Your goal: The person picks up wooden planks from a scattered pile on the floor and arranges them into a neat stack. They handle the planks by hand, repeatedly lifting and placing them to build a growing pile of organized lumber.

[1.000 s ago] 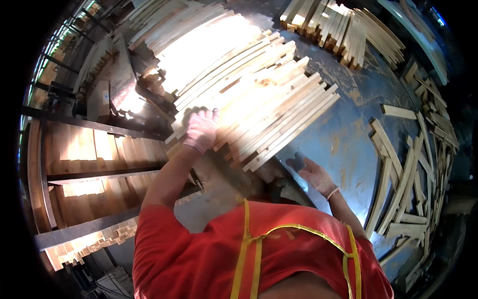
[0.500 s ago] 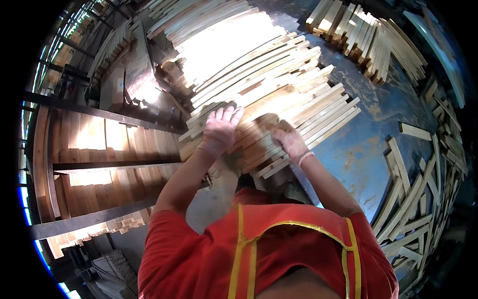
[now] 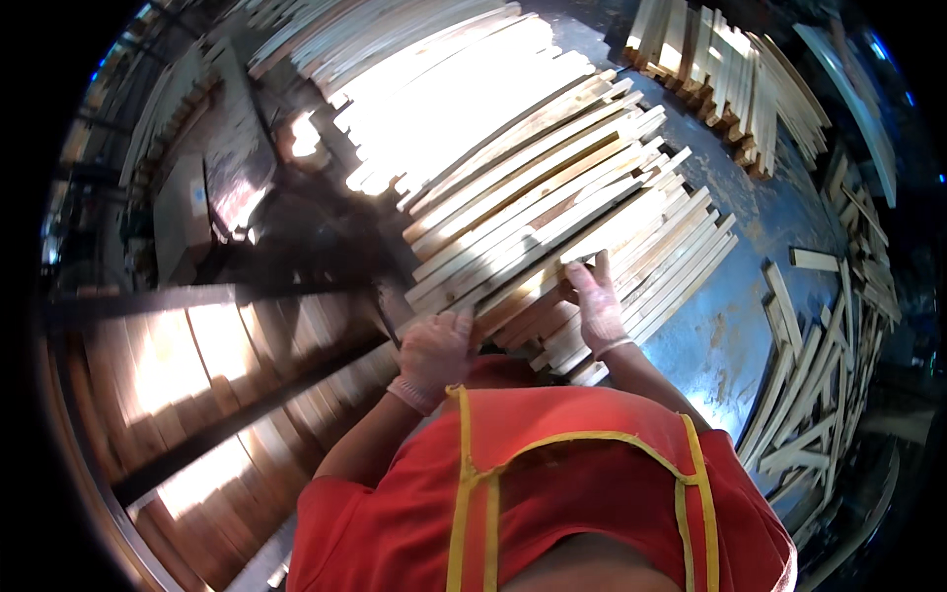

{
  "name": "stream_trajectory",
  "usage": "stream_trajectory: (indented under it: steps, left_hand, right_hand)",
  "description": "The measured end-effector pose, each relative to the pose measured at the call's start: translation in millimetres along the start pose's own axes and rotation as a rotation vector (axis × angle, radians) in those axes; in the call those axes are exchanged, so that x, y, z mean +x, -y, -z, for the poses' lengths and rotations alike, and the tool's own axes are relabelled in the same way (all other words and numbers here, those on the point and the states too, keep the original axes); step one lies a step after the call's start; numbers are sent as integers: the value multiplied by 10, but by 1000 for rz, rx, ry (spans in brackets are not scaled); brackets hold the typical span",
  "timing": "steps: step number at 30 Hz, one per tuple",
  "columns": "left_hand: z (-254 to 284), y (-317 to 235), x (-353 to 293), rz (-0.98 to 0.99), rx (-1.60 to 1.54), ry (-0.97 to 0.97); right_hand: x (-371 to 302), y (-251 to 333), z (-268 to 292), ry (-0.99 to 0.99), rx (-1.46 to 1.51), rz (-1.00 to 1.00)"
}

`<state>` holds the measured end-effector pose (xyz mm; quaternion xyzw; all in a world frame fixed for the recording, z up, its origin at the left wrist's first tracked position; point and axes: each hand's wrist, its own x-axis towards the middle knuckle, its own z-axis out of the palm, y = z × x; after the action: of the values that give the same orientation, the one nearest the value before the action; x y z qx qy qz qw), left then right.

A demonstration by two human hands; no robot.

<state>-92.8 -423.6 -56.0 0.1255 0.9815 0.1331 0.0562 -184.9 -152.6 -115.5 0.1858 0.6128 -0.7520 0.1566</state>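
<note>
A wide layer of pale wooden strips lies side by side on the blue metal table, their ends uneven. My left hand, in a light knit glove, is closed at the near end of a wooden strip. Farther along that strip is my gloved right hand, its thumb and fingers bent around the edge. Part of the grip is hidden beneath the hands. More strips lie close to the right of my right hand. Strong sunlight washes out the far part of the layer.
Boards stand in a dark-framed rack at the left. A bundle of strips sits at the far right of the blue table. Loose offcuts are heaped along the right side, near a short block.
My left hand has drawn back toward my body, from lying flat over the strips to closing at a strip's near end. My right hand has shifted slightly. The view has turned a little.
</note>
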Motion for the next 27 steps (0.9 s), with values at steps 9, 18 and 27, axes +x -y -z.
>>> stream_trajectory:
  steps: [9, 18, 27]
  left_hand:
    - [-177, 1279, 2064, 29, 146, -313]
    - [189, 641, 2358, 104, -110, 357]
    - [374, 1684, 3211, -70, -723, 228]
  right_hand:
    - [38, 219, -552, -143, -196, -107]
    - [231, 75, -508, -129, -402, -199]
    - [905, 991, -1267, 96, -159, 37]
